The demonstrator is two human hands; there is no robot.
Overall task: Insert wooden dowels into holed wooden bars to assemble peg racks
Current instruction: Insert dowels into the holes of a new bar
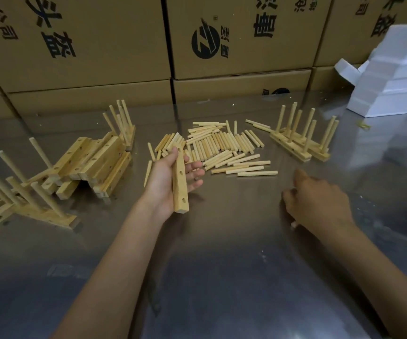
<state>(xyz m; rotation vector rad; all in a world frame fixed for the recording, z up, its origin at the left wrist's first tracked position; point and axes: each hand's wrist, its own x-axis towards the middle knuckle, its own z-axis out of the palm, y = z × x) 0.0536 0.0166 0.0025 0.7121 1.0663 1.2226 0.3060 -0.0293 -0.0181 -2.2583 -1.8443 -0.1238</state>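
Near the table centre, our left hand grips a holed bar, palm up, before the dowel pile; right hand curled knuckles-up, grip unclear.

A single wide-angle head camera looks forward and steeply down from close above a metal table. Both forearms enter from the near edge. Stacked cardboard boxes fill the far side, their lines bowed by the lens; white foam blocks sit far right.
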